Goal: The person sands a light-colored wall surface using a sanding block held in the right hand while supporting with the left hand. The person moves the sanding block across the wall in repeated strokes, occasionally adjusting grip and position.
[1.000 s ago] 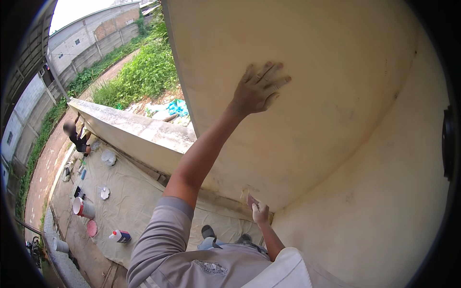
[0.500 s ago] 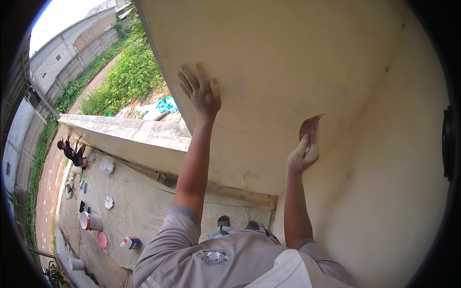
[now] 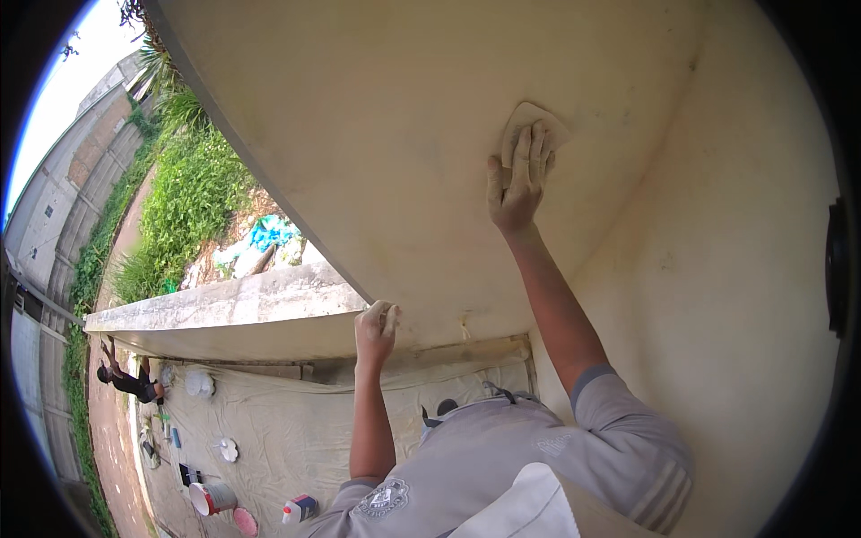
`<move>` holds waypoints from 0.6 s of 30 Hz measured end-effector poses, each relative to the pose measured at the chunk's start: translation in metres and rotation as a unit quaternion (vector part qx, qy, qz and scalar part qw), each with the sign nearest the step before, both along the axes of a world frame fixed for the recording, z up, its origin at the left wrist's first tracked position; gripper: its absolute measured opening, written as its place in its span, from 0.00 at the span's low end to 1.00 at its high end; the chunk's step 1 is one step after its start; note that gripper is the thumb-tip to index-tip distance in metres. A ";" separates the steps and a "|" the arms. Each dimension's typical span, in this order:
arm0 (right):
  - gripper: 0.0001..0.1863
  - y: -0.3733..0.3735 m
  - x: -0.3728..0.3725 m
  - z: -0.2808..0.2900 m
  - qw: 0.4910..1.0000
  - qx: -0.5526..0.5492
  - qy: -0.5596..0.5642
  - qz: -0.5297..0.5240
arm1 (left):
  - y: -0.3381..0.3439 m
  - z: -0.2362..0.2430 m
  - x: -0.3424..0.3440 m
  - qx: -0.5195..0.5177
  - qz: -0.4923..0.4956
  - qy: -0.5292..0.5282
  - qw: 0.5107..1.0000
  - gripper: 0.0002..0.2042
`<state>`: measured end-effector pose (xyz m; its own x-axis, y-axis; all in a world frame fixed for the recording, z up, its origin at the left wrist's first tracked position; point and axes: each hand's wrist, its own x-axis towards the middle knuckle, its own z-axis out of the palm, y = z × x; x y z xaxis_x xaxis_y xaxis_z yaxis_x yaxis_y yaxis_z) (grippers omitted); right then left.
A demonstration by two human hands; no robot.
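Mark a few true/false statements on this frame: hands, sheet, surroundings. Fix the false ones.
1. The right hand lies over a pale sheet against the tall wall. True.
2. Both hands are on that sheet. False: the left hand is well apart from it, lower down, with its fingers curled.
3. Green plants show beyond the low wall. True.
4. Nobody else is in view. False: a co-worker is at the far left, near the low wall.
5. The bucket appears left of the bottle. True.
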<state>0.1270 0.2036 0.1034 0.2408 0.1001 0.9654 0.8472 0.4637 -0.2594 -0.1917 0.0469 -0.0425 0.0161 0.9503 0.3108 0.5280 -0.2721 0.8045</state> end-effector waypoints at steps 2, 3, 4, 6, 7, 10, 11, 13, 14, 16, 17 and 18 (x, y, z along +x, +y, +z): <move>0.29 0.000 0.002 0.032 0.999 0.018 0.046 -0.013 | -0.013 -0.029 -0.025 -0.062 0.007 -0.081 0.995 0.07; 0.28 0.004 0.000 0.040 0.997 0.030 0.067 -0.020 | -0.011 -0.042 -0.032 -0.061 0.007 -0.088 0.994 0.07; 0.28 0.003 -0.006 0.029 0.999 0.005 0.026 -0.020 | -0.009 -0.054 -0.038 -0.062 0.006 -0.095 0.993 0.07; 0.27 -0.011 -0.022 -0.022 0.997 -0.053 -0.058 -0.014 | -0.003 -0.065 -0.034 -0.064 -0.007 -0.114 0.991 0.08; 0.27 -0.023 -0.023 -0.063 0.989 -0.105 -0.105 -0.005 | 0.004 -0.057 -0.025 -0.062 -0.021 -0.124 0.990 0.08; 0.26 -0.059 -0.021 -0.143 0.977 -0.204 -0.058 -0.031 | 0.008 -0.027 -0.011 -0.058 -0.064 -0.092 0.992 0.09; 0.26 -0.062 -0.015 -0.141 0.974 -0.220 -0.013 -0.049 | 0.013 -0.018 -0.005 -0.050 -0.078 -0.073 0.993 0.09; 0.28 -0.031 0.013 -0.102 0.992 -0.106 0.057 -0.031 | 0.013 -0.002 -0.001 -0.054 -0.104 -0.073 0.990 0.09; 0.28 -0.022 0.028 -0.075 0.994 -0.047 0.095 -0.029 | 0.017 0.003 0.003 -0.057 -0.123 -0.070 0.988 0.10; 0.28 -0.012 0.027 -0.004 0.994 -0.017 0.106 -0.002 | 0.026 0.012 0.015 -0.057 -0.120 -0.080 0.988 0.10; 0.28 -0.002 0.025 0.023 0.994 0.002 0.110 0.015 | 0.029 0.016 0.021 -0.053 -0.115 -0.085 0.988 0.10; 0.28 0.000 0.013 0.032 0.997 -0.005 0.067 0.029 | 0.027 0.017 0.026 -0.059 -0.100 -0.093 0.989 0.10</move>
